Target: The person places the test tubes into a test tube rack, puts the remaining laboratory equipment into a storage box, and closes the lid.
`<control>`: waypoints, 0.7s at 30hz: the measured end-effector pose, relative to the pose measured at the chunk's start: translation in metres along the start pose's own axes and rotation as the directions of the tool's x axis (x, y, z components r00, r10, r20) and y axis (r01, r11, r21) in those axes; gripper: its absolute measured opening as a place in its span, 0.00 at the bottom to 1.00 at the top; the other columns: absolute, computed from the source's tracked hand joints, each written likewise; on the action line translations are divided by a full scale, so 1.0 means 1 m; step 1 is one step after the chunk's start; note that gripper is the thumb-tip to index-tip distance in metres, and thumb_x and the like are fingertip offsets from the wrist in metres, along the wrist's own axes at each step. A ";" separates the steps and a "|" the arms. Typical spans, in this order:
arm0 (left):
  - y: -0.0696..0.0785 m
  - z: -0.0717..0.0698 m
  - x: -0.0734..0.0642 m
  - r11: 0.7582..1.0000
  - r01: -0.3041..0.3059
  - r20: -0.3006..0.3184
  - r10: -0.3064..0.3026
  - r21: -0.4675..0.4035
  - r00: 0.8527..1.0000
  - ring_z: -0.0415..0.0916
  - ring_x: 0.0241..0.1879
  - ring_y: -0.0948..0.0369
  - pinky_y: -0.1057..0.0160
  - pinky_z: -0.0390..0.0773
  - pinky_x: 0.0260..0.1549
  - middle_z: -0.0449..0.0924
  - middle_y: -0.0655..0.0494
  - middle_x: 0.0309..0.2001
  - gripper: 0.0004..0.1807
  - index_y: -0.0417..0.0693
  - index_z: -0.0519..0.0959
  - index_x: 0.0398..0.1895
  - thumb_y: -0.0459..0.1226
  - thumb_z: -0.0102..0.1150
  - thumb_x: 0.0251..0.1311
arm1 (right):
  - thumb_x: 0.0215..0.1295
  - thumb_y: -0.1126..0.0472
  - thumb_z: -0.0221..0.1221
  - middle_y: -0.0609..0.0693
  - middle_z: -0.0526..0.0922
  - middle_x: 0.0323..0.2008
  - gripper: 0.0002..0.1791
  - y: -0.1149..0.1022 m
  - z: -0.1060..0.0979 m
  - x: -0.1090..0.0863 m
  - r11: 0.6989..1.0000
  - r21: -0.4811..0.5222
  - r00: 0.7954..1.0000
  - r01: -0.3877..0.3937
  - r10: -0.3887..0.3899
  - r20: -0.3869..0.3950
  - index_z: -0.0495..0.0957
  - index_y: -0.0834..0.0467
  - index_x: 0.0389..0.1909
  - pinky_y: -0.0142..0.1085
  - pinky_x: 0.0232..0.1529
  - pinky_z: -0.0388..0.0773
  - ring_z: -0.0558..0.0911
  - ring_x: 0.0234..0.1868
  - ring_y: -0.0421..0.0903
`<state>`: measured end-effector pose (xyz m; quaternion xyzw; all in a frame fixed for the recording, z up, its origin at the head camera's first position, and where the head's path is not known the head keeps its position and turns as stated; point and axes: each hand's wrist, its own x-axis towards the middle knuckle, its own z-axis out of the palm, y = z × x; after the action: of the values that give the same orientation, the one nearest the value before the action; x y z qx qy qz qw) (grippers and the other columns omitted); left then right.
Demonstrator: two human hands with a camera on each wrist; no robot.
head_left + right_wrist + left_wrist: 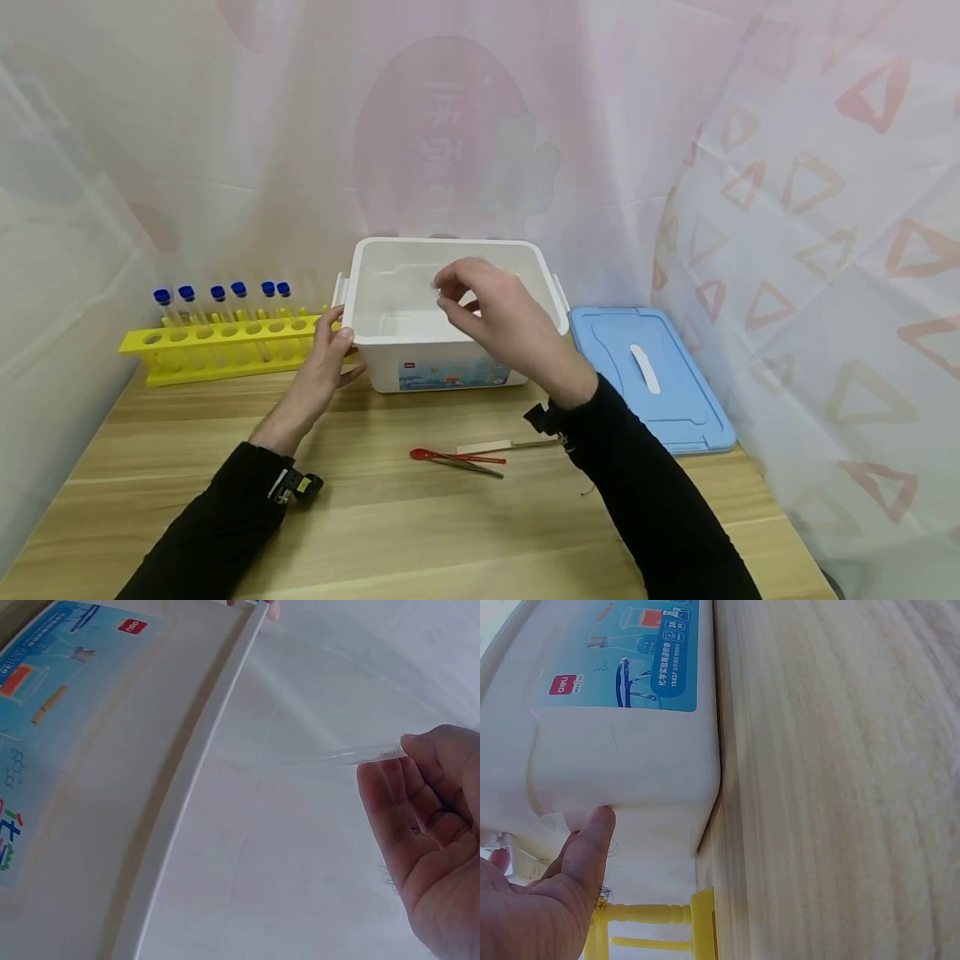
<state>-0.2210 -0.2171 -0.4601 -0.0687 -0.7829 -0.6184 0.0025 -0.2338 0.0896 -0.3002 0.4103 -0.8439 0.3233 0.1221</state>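
A white plastic box (435, 340) with a blue label stands lidless on the wooden table. My left hand (321, 367) holds its near left corner, the thumb (591, 844) pressed against the wall below the rim and other fingers up at the rim and side handle. Above the box's opening, my right hand (491, 312) pinches a thin, clear, narrow piece (367, 755) between thumb and fingertips. That piece reaches out over the inside of the box, and its far end fades into the pale background.
Left of the box, a yellow rack (232, 354) bears several tubes with blue caps (217, 292). The blue lid (622, 358) lies at right. In front are a red spoon (427, 455), a thin dark stick (472, 468) and a pale-handled tool (483, 447). Fabric hangs behind.
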 end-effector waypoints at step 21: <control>0.001 0.000 0.000 1.000 0.000 -0.007 0.000 -0.005 1.000 0.59 0.88 0.27 0.17 0.70 0.82 0.53 0.27 0.91 0.41 0.65 0.37 0.98 0.62 0.35 0.93 | 0.88 0.66 0.65 0.56 0.91 0.58 0.12 0.029 0.016 0.021 0.993 0.009 0.992 -0.115 0.116 -0.052 0.86 0.61 0.65 0.42 0.59 0.95 0.91 0.58 0.50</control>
<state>-0.2210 -0.2166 -0.4593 -0.0665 -0.7814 -0.6204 0.0053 -0.2682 0.0793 -0.3154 0.3525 -0.8618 0.3430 0.1241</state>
